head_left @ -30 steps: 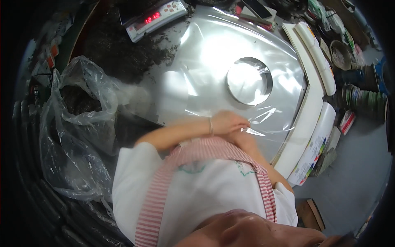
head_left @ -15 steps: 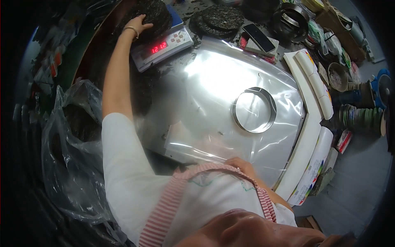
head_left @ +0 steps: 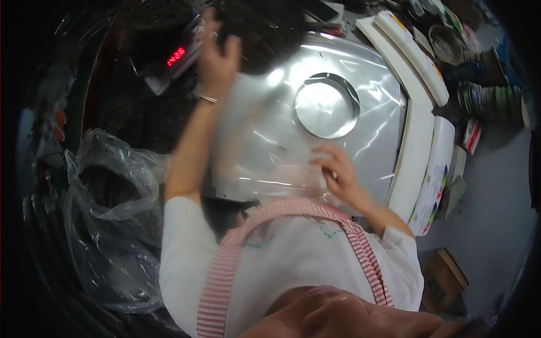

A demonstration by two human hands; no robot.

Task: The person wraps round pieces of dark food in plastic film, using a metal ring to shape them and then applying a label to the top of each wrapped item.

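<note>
My left hand (head_left: 218,62) is raised beside the scale (head_left: 169,67), smeared by motion, its thumb and a finger apart. Against it is a large, blurred dark leafy mass (head_left: 262,36); whether my hand grips it I cannot tell. On the scale, a dark round shape (head_left: 152,12) shows dimly behind lit red digits. Loosely bent, my right hand (head_left: 340,172) hovers over or rests on the near part of the clear plastic sheet (head_left: 270,163), its fingers apart and holding nothing visible. Farther along the sheet stands a shallow metal ring (head_left: 354,107).
A crumpled clear plastic bag (head_left: 112,225) hangs at the left. White rolls (head_left: 434,169) and a long white strip (head_left: 414,135) line the sheet's right side. A phone (head_left: 320,8) lies at the far edge. A cardboard box (head_left: 445,276) stands at the lower right.
My left hand has come off the dark disc on the scale and moved right. A dark mass now shows beside it. The scale's digits differ. My right hand has moved forward over the sheet.
</note>
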